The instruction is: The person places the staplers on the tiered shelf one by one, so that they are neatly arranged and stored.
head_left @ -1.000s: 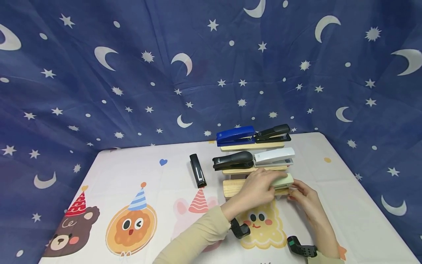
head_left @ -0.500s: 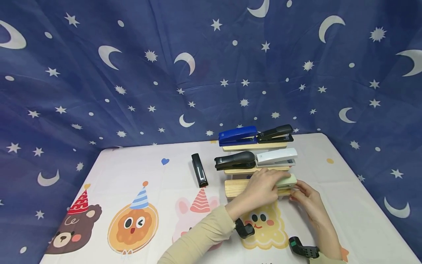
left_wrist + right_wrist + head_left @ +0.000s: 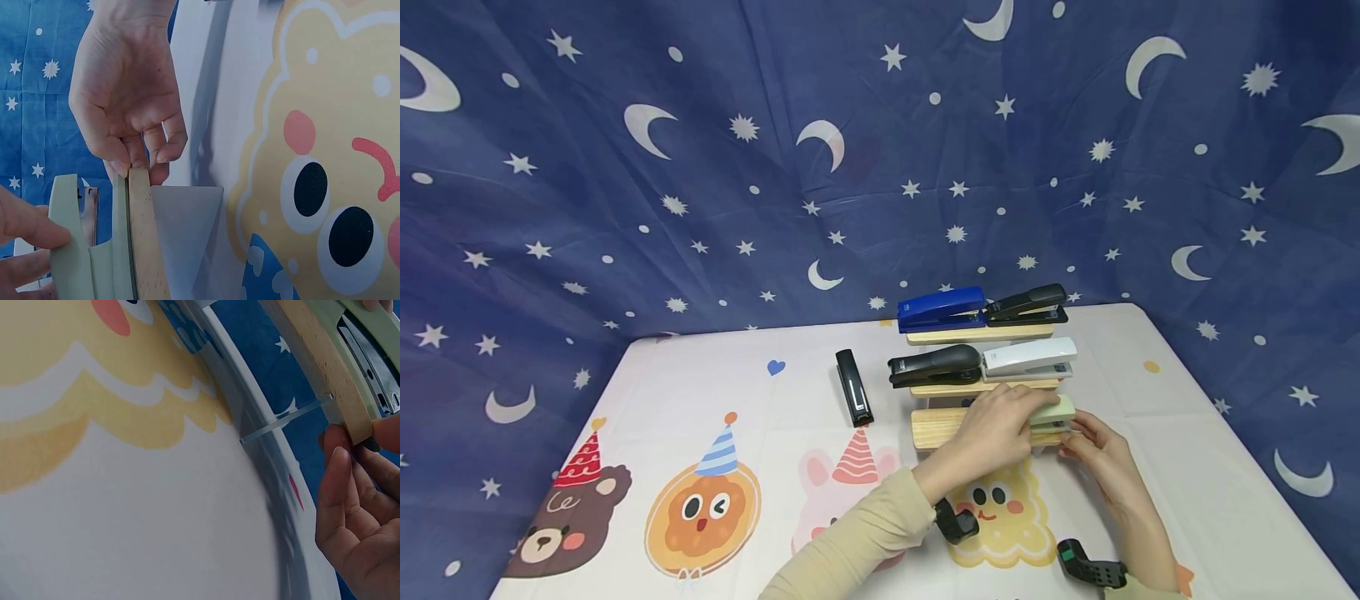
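Observation:
A pale green stapler (image 3: 1054,408) lies on the right part of the lowest wooden shelf (image 3: 934,427) of a tiered rack. My left hand (image 3: 996,421) holds the stapler from above, fingers over its top arm. At the right end of that shelf is my right hand (image 3: 1101,454); its fingertips pinch the end where the stapler's base (image 3: 120,237) and the wooden board (image 3: 147,244) meet. In the right wrist view, fingers of the right hand (image 3: 359,519) lie under the board, and one digit presses the stapler side.
On the middle shelf sit a black stapler (image 3: 934,364) and a white stapler (image 3: 1028,357). The top shelf bears a blue stapler (image 3: 940,308) and another black stapler (image 3: 1026,304). One more black stapler (image 3: 854,388) lies on the tablecloth (image 3: 700,375), left of the rack. Clear supports (image 3: 284,419) hold the shelves.
The head view has shifted slightly, so everything sits a little further right. Both hands and the pale green stapler keep almost the same place on the shelf.

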The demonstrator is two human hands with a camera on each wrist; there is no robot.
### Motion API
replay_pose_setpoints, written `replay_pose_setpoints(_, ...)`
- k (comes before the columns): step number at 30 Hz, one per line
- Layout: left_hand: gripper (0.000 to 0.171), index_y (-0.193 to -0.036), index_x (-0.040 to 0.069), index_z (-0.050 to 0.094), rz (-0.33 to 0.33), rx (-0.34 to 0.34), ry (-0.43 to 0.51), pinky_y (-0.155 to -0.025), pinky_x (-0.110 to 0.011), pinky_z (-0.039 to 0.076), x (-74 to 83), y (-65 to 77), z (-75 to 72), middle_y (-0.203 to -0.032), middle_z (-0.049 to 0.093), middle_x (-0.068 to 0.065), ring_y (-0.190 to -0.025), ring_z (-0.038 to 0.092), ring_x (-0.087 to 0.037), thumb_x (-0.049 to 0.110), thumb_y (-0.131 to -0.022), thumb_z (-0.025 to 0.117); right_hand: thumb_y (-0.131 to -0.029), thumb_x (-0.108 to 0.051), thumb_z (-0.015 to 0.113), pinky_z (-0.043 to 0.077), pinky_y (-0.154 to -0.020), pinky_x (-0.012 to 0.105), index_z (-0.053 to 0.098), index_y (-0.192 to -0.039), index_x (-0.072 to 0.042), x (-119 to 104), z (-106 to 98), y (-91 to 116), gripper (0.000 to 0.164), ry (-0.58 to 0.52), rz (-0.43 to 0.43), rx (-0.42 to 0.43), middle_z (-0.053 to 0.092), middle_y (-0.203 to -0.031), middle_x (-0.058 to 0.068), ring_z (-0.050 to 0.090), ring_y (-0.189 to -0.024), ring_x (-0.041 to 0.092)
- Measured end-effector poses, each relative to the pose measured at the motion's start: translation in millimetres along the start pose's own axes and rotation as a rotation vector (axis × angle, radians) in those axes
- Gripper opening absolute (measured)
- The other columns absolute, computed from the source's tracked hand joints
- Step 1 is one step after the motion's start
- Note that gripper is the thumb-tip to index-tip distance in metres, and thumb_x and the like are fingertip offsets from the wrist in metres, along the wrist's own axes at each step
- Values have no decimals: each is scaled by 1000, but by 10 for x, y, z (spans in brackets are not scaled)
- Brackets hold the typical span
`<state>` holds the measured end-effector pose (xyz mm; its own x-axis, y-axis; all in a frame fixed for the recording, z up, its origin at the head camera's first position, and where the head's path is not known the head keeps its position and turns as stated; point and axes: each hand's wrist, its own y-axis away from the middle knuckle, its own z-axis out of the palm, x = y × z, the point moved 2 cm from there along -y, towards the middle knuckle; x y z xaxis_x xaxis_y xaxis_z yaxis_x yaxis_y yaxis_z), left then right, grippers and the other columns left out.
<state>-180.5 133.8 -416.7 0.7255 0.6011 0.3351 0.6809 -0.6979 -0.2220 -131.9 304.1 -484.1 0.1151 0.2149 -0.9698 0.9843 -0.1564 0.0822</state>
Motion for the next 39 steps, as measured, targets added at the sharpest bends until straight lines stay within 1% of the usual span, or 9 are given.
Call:
replay_pose_setpoints(3,54,-134,25,55,2,12,20,-96,-22,46,-17,10,3,-132,62,7,-117,59,-9,8,-83,62,-94,-9,53,53,-73,18,34,-138,13,-4,-2,1,53,-7,4,-6,57,-100,-26,60,-86,-5)
replay_pose_setpoints(7,50,-133,24,56,-10,41,35,-87,-20,48,-60,38,2,-126,65,6,-108,62,-8,11,-85,62,-95,-9,53,52,-73,17,35,-138,13,-9,-4,-4,52,-17,12,-10,57,-98,-27,60,-86,-5)
replay_pose_setpoints(11,48,-132,23,57,-12,69,15,-80,-18,48,-94,81,-9,-120,68,6,-100,63,-7,16,-85,64,-95,-8,53,52,-73,17,35,-138,12,-13,-2,-3,51,-25,21,-4,58,-98,-27,60,-85,-5)
replay_pose_setpoints(15,47,-131,22,57,-5,92,-7,-82,-20,49,-115,130,-28,-118,68,5,-101,64,-8,18,-85,64,-95,-8,53,52,-73,17,35,-138,13,-12,-4,0,51,-25,19,-3,58,-98,-26,60,-85,-5)
replay_pose_setpoints(20,44,-130,22,58,-15,124,-12,-89,-24,49,-149,205,-63,-121,67,6,-108,62,-9,20,-87,63,-95,-9,53,52,-73,16,34,-139,13,-16,-7,1,52,-16,25,-7,57,-98,-27,59,-85,-6)
replay_pose_setpoints(24,41,-128,22,59,-12,169,-29,-94,-27,48,-181,281,-94,-122,66,7,-114,61,-11,20,-87,63,-95,-8,52,52,-73,16,34,-139,12,-16,-7,-5,52,-8,29,-7,56,-97,-28,59,-86,-6)
replay_pose_setpoints(28,40,-126,22,60,-5,213,-55,-96,-27,48,-221,363,-120,-121,66,7,-114,60,-12,20,-86,63,-95,-8,52,51,-74,16,34,-140,12,-8,-4,-13,51,-6,32,-3,56,-96,-29,59,-86,-7)
replay_pose_setpoints(31,39,-125,22,60,-5,232,-51,-98,-27,47,-257,422,-140,-121,65,7,-115,60,-12,20,-87,63,-95,-8,52,51,-74,16,34,-140,12,-4,-3,-15,52,-7,36,1,55,-96,-29,58,-86,-7)
replay_pose_setpoints(39,37,-123,21,62,-28,285,-23,-94,-29,49,-380,606,-237,-120,66,6,-111,61,-12,18,-87,63,-95,-7,52,52,-73,16,35,-138,13,1,6,-14,51,4,19,3,56,-95,-30,59,-84,-6)
